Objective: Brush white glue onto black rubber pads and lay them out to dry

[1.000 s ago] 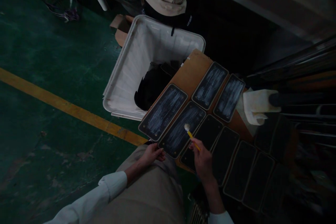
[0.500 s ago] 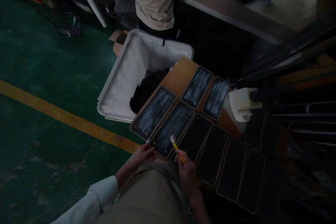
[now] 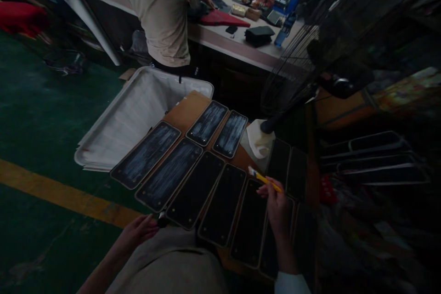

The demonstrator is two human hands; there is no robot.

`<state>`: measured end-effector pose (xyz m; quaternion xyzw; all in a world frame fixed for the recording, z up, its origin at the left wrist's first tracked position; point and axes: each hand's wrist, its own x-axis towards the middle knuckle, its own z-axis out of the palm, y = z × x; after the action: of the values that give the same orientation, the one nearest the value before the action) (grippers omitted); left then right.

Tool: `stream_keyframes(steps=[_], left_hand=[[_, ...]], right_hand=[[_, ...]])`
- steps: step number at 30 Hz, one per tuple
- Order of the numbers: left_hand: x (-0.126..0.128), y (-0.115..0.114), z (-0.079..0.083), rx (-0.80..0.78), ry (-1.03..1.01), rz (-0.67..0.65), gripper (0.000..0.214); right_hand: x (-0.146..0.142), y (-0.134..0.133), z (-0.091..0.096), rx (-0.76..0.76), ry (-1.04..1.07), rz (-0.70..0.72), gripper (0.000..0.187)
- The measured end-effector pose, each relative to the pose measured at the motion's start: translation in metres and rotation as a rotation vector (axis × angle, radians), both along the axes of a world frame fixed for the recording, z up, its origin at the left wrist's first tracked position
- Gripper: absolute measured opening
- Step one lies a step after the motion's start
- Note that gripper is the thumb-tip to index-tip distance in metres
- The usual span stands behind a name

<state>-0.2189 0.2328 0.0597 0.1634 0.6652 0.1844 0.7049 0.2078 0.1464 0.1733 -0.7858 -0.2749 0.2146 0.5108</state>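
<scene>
The right hand (image 3: 275,201) hides part of a black panel (image 3: 268,253) from me; the top edge crops a co-worker (image 3: 163,14).

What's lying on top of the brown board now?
Dark panels lie across the brown board, four with whitish streaks. The surface those panels cover, and anything beneath them, cannot be seen.

A yellow stripe (image 3: 69,195) crosses the green floor (image 3: 31,115) near a white bin (image 3: 119,131).
</scene>
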Motion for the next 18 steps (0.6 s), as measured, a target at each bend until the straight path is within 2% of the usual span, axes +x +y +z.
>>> stream_keyframes(steps=[3,6,9,13,18], left_hand=[[0.023,-0.023,-0.008,-0.029,-0.019,-0.027,0.030],[0.046,-0.031,-0.011,-0.037,0.043,-0.003,0.028],[0.062,-0.030,-0.008,0.003,0.033,-0.010,0.035],[0.070,-0.029,-0.004,0.046,0.002,-0.030,0.047],[0.067,-0.035,-0.015,0.036,-0.013,-0.037,0.052]], right_hand=[[0.061,0.001,-0.001,0.031,-0.040,-0.042,0.043],[0.094,0.017,-0.008,0.030,-0.102,0.003,0.047],[0.112,0.038,-0.019,-0.001,-0.172,0.090,0.049],[0.128,0.062,-0.041,-0.067,-0.198,0.157,0.051],[0.141,0.079,-0.070,-0.163,-0.216,0.186,0.048]])
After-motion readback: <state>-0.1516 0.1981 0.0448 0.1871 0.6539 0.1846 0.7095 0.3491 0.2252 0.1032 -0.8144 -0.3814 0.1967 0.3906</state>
